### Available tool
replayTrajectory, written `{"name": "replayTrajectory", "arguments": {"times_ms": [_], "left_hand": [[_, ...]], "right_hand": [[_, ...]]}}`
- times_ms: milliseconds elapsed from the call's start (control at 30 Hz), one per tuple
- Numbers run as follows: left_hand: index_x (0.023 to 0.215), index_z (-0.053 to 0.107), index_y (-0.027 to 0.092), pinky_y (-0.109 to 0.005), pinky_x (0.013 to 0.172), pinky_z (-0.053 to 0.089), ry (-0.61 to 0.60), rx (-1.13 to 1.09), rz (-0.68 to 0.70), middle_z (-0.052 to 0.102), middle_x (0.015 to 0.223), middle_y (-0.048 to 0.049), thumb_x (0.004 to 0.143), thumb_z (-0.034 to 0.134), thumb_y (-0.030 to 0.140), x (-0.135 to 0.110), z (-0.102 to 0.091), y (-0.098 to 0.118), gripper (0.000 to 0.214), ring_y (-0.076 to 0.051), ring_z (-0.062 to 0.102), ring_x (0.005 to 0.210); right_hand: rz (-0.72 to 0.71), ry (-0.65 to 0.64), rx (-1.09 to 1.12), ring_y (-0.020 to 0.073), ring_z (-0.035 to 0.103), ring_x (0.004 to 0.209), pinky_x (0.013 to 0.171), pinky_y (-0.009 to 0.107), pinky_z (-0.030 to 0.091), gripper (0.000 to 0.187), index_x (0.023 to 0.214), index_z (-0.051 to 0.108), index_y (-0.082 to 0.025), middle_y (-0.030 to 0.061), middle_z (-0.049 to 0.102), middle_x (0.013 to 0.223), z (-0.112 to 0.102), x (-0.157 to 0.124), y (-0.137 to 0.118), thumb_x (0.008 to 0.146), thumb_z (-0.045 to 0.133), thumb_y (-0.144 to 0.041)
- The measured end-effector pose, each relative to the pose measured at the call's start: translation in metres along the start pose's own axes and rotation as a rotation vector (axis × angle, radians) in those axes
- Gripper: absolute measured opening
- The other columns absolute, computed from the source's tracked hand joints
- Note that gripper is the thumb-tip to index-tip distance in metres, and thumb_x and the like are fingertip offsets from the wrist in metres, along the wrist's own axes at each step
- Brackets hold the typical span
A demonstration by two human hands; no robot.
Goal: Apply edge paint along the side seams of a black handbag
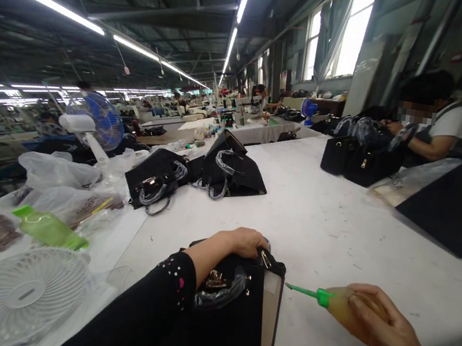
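A black handbag (pixel 227 336) lies on the white tabletop in front of me, its handle wrapped in clear plastic. My left hand (pixel 246 242) grips the bag's top edge beside a gold zipper pull, with the fingertips partly hidden behind it. Along the bag's right side runs a beige strip (pixel 267 325). My right hand (pixel 382 323) is wrapped round a glue bottle (pixel 352 310) of yellowish liquid with a green nozzle. The nozzle tip points left, close to the bag's upper right edge; whether it touches cannot be made out.
Black handbags (pixel 236 168) lie farther back on the white table (pixel 327 229). On the left are a white fan (pixel 25 292), a green bottle (pixel 51 227) and plastic bags (pixel 56 171). At the right, a co-worker (pixel 435 129) handles more black bags (pixel 364 159) near a black panel (pixel 458 203).
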State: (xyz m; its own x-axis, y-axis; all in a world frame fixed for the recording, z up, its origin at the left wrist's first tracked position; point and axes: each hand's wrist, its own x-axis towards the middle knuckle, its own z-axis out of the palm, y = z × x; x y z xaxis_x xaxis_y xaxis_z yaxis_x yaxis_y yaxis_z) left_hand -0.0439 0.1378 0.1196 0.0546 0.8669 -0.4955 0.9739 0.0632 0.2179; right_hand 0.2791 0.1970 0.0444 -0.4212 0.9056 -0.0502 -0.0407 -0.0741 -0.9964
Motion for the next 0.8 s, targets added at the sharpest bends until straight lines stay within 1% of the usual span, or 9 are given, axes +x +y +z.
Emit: {"name": "replayTrajectory", "arguments": {"times_ms": [67, 133, 233, 300, 467, 567, 667, 733, 800], "left_hand": [[0.108, 0.073, 0.032, -0.022, 0.068, 0.045, -0.024, -0.028, -0.002, 0.071, 0.093, 0.0021, 0.076, 0.065, 0.022, 0.004, 0.015, -0.002, 0.035, -0.017, 0.064, 0.086], [0.107, 0.073, 0.030, -0.021, 0.068, 0.045, -0.026, -0.062, -0.013, 0.071, 0.092, 0.0026, 0.077, 0.063, 0.020, 0.006, 0.023, -0.005, 0.033, -0.016, 0.065, 0.086], [0.105, 0.073, 0.028, -0.021, 0.066, 0.044, -0.022, -0.102, -0.029, 0.070, 0.089, 0.0028, 0.076, 0.063, 0.018, 0.008, 0.026, -0.010, 0.032, -0.016, 0.064, 0.084], [0.103, 0.073, 0.028, -0.021, 0.065, 0.044, -0.017, -0.125, -0.029, 0.069, 0.086, 0.0032, 0.075, 0.064, 0.018, 0.010, 0.026, -0.012, 0.031, -0.016, 0.064, 0.082], [0.101, 0.073, 0.028, -0.020, 0.065, 0.043, 0.005, -0.162, -0.024, 0.069, 0.084, 0.0040, 0.075, 0.060, 0.014, 0.013, 0.028, -0.012, 0.032, -0.015, 0.064, 0.081], [0.101, 0.074, 0.028, -0.021, 0.066, 0.043, 0.015, -0.167, -0.034, 0.069, 0.084, 0.0039, 0.074, 0.059, 0.013, 0.013, 0.030, -0.012, 0.034, -0.015, 0.064, 0.081], [0.102, 0.074, 0.028, -0.022, 0.069, 0.044, 0.022, -0.167, -0.039, 0.069, 0.085, 0.0037, 0.074, 0.060, 0.015, 0.014, 0.031, -0.013, 0.034, -0.016, 0.063, 0.082], [0.103, 0.074, 0.029, -0.022, 0.071, 0.044, 0.028, -0.171, -0.037, 0.069, 0.086, 0.0037, 0.074, 0.061, 0.016, 0.016, 0.032, -0.014, 0.034, -0.016, 0.063, 0.083], [0.103, 0.073, 0.029, -0.022, 0.070, 0.044, 0.033, -0.178, -0.033, 0.069, 0.086, 0.0038, 0.074, 0.061, 0.017, 0.017, 0.033, -0.015, 0.034, -0.016, 0.063, 0.083]], "right_hand": [[-0.005, -0.021, -0.097, 0.0262, 0.070, 0.084, 0.064, 0.028, 0.058, 0.042, 0.093, 0.068, -0.023, 0.0075, 0.074, 0.092, -0.003, 0.005, 0.003, 0.070, 0.078, -0.058], [-0.037, -0.051, -0.203, 0.0278, 0.069, 0.090, 0.070, 0.031, 0.058, 0.042, 0.093, 0.069, -0.024, 0.0073, 0.074, 0.096, -0.005, 0.009, 0.006, 0.072, 0.075, -0.059], [-0.150, -0.080, -0.356, 0.0285, 0.069, 0.088, 0.075, 0.037, 0.057, 0.036, 0.089, 0.067, -0.024, 0.0060, 0.072, 0.092, -0.004, 0.014, 0.009, 0.078, 0.070, -0.059], [-0.227, -0.097, -0.405, 0.0279, 0.068, 0.084, 0.074, 0.039, 0.055, 0.033, 0.088, 0.066, -0.025, 0.0049, 0.070, 0.088, -0.001, 0.018, 0.011, 0.082, 0.067, -0.057], [-0.418, -0.189, -0.434, 0.0244, 0.066, 0.081, 0.073, 0.038, 0.052, 0.021, 0.090, 0.065, -0.025, 0.0034, 0.067, 0.087, 0.007, 0.030, 0.017, 0.090, 0.065, -0.047], [-0.483, -0.225, -0.429, 0.0231, 0.065, 0.082, 0.071, 0.037, 0.051, 0.016, 0.093, 0.066, -0.026, 0.0031, 0.066, 0.088, 0.009, 0.035, 0.020, 0.092, 0.064, -0.042], [-0.529, -0.296, -0.420, 0.0221, 0.064, 0.081, 0.069, 0.037, 0.051, 0.010, 0.095, 0.065, -0.027, 0.0028, 0.064, 0.088, 0.008, 0.034, 0.020, 0.093, 0.063, -0.037], [-0.586, -0.341, -0.415, 0.0218, 0.064, 0.081, 0.069, 0.036, 0.051, 0.006, 0.097, 0.064, -0.027, 0.0029, 0.064, 0.089, 0.008, 0.032, 0.020, 0.094, 0.063, -0.032], [-0.655, -0.340, -0.408, 0.0221, 0.063, 0.083, 0.070, 0.037, 0.052, 0.007, 0.100, 0.063, -0.028, 0.0032, 0.064, 0.091, 0.008, 0.030, 0.019, 0.093, 0.064, -0.026]]}}
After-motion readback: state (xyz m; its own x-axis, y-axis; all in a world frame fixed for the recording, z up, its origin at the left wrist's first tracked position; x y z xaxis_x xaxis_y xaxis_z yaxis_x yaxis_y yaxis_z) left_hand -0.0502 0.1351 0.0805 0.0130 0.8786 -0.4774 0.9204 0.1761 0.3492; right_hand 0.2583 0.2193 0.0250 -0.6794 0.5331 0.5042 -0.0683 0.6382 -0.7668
